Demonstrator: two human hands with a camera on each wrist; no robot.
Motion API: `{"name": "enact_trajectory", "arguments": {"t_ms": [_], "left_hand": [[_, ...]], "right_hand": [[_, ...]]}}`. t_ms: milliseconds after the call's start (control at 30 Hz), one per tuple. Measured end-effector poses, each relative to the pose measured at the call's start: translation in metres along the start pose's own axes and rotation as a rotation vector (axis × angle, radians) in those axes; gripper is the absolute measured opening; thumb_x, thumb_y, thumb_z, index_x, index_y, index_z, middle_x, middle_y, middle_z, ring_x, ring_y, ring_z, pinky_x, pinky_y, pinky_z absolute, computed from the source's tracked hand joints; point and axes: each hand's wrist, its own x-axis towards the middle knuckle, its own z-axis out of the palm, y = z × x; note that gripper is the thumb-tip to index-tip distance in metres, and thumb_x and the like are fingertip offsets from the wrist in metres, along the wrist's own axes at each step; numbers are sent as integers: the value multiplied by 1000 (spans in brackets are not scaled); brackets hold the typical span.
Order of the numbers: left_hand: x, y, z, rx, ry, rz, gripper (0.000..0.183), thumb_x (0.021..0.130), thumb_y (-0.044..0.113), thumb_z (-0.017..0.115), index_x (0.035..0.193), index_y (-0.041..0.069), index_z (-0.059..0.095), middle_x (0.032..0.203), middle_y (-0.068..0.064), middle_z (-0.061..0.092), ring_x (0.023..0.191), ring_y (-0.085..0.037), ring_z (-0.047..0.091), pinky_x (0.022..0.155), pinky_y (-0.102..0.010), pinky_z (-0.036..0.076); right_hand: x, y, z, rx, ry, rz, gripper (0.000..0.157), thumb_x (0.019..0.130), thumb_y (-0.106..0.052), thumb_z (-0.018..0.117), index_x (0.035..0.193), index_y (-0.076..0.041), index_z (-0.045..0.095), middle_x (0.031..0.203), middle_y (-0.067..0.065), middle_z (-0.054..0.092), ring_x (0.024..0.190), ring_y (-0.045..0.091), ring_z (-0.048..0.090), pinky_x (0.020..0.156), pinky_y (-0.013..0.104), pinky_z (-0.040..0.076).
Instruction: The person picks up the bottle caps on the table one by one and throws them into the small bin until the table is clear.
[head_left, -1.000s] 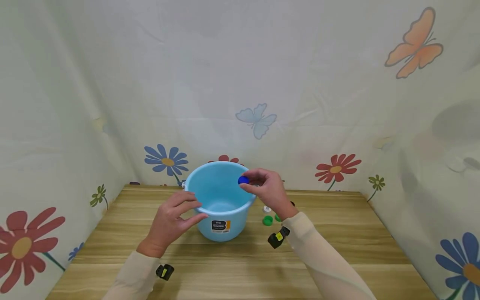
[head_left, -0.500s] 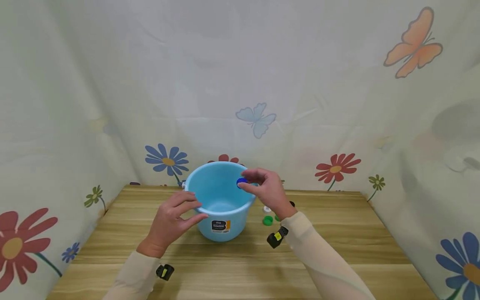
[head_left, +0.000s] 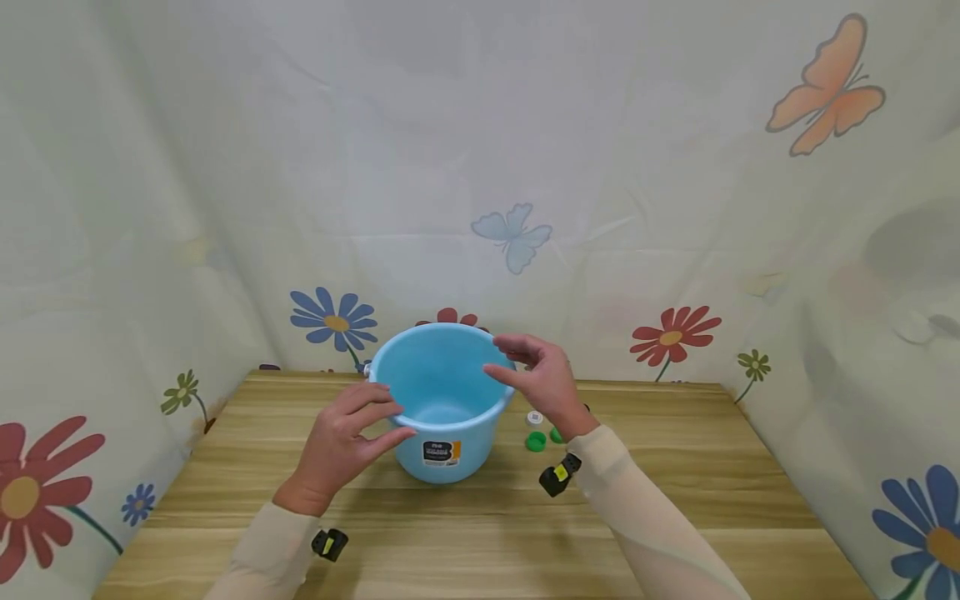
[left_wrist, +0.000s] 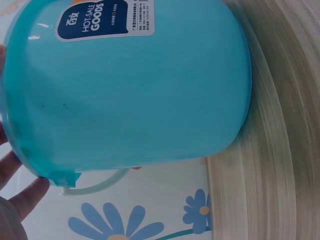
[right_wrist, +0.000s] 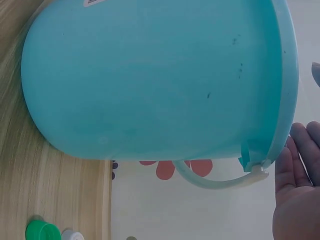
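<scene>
A light blue bucket (head_left: 442, 450) stands upright on the wooden table, its label facing me. My left hand (head_left: 348, 437) is at the bucket's left front rim, fingers spread and fingertips resting on it; the left wrist view shows these fingers (left_wrist: 31, 197) touching the rim near the handle mount. Over the right side of the rim hovers my right hand (head_left: 543, 379), thumb and fingers apart with nothing between them. The right wrist view has its fingers (right_wrist: 285, 170) close beside the rim. The near wall hides part of the bucket's inside, and no blue cap is visible.
Right of the bucket lie a green bottle cap (head_left: 536, 442), a white cap (head_left: 534, 417), a second green cap (head_left: 556, 435) and a dark one partly behind my right wrist. The bucket's pale handle (right_wrist: 215, 183) hangs at the back. A flowered curtain (head_left: 637, 250) surrounds the table.
My right hand held a blue bottle cap over the bucket's right rim; its fingers have since parted and the cap is out of sight. The left hand and bucket stayed in place.
</scene>
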Motion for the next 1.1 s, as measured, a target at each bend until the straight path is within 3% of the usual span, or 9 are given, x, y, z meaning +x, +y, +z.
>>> {"name": "enact_trajectory", "arguments": {"t_ms": [133,367,500,667,867,967,1100], "left_hand": [[0,0,0,-1,7,10,46,85,59,73,97,14,79,103,1,74,106,-23,69,93,-50,62],[1,1,0,-5,1,8,37,71,35,94,97,14,79,104,0,75,107,-23,69,94,-49,61],[1,0,0,-4,1,6,36,74,40,91,97,14,79,103,0,75,106,-23,69,94,-50,61],[1,1,0,-5,5,6,44,83,55,78,96,13,80,103,0,74,105,-23,69,92,-51,62],[0,0,0,-4,-6,-4,48,85,59,72,97,13,80,103,-1,75,107,-23,69,95,-49,61],[0,0,0,-2,-10,-8,52,87,63,67,98,13,80,104,0,75,108,-22,69,96,-49,61],[0,0,0,-3,-2,1,50,86,61,69,97,13,79,103,1,75,106,-23,69,94,-50,61]], "right_hand": [[0,2,-2,3,2,7,54,84,-34,86,129,-9,69,133,12,68,125,33,65,105,48,58],[-1,8,-7,10,13,-2,55,84,-31,86,129,-6,68,131,14,69,123,36,65,106,52,56],[-2,10,-10,15,26,-5,53,84,-32,87,127,-6,70,129,13,70,121,33,65,107,57,54],[-4,12,-15,12,34,17,51,83,-34,87,126,-11,70,130,11,70,122,31,65,109,52,54],[-6,13,-21,-6,41,52,52,84,-34,86,127,-11,69,130,3,71,121,25,65,107,44,56],[-7,17,-23,-5,45,43,52,84,-35,86,127,-12,70,129,3,71,120,24,66,108,47,56],[-8,23,-27,7,47,39,50,83,-35,87,125,-14,70,128,3,71,120,25,66,109,49,54]]}}
